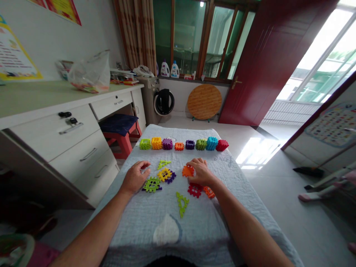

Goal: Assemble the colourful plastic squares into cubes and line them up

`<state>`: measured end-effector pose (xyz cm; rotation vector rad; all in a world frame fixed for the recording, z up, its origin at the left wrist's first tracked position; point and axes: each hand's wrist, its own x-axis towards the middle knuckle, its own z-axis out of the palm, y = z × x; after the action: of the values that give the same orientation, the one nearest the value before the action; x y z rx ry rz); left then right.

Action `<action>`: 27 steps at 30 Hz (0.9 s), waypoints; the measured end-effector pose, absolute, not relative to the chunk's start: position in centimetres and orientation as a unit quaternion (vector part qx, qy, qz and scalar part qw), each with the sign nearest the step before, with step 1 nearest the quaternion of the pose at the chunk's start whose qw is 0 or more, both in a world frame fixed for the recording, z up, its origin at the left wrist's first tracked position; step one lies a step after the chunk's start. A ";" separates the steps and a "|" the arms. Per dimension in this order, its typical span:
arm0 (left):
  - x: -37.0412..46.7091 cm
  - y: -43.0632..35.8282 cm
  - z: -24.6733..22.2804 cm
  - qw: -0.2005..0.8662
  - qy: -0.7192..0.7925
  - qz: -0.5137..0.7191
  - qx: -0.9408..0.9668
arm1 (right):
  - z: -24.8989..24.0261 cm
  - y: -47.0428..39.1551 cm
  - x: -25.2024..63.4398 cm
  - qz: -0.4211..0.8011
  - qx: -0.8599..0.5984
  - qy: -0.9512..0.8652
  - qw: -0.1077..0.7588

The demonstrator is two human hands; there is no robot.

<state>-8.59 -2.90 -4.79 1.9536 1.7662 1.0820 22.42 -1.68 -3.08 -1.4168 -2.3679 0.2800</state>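
My left hand (pixel 135 177) hovers or rests at the left of the loose pieces, thumb and fingers apart, with nothing in it. Nearest to it is a green square building tile (pixel 152 184), lying partly over a dark piece. My right hand (pixel 201 172) has thumb and fingers around the right edge of an orange building tile (pixel 187 171). Below that hand lie a red tile (pixel 194 190) and an orange window tile (pixel 209 192). Between the hands a yellow tile (pixel 164 174) overlaps a purple tile (pixel 170 177). Green triangular pieces lie at the back (pixel 163 164) and front (pixel 182 204).
Several assembled cubes, including a yellow cube (pixel 156 143) and a red cube (pixel 222 145), form a row across the cloth-covered table (pixel 167 129). A desk (pixel 69 100) and a stool (pixel 119 126) are at left. A red door (pixel 267 63) stands at right.
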 end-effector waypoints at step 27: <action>-8.5 -2.7 -5.0 0.161 0.617 0.368 0.677 | -4.9 0.8 28.5 0.093 -0.578 -0.773 0.245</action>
<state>-8.47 -2.73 -5.03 1.9335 1.7617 1.0513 28.51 0.78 -4.93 -1.5786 -2.1102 0.2527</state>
